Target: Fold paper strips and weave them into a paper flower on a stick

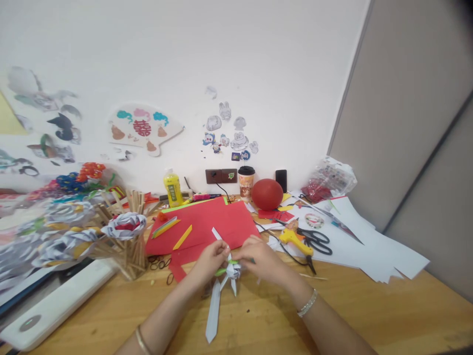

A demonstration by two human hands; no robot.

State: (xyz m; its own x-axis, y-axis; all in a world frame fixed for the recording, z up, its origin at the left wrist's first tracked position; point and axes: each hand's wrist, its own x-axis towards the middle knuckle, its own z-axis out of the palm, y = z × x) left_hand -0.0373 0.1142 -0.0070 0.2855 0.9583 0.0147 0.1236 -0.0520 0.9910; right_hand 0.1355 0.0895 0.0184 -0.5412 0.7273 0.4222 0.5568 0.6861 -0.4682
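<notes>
Both hands meet over a small folded-paper piece [232, 272] of white strips with some green, near the middle of the wooden table. My left hand [211, 260] pinches a white paper strip [217, 234] that sticks up from the piece. My right hand [254, 257] is closed at the piece's right side, its fingertips on the paper near the same strip; exactly what they grip is partly hidden. A long pointed white strip [213, 313] hangs from the piece toward me. Red paper sheets [207, 222] lie just beyond my hands, with a yellow strip [183, 237] on them.
To the right are a yellow glue gun [295, 240], black scissors [316, 241] and white paper sheets [343, 246]. A red balloon [267, 194], a cup [246, 182] and a yellow bottle [172, 189] stand behind. Wooden sticks [127, 259] and a white paper trimmer [59, 308] are left.
</notes>
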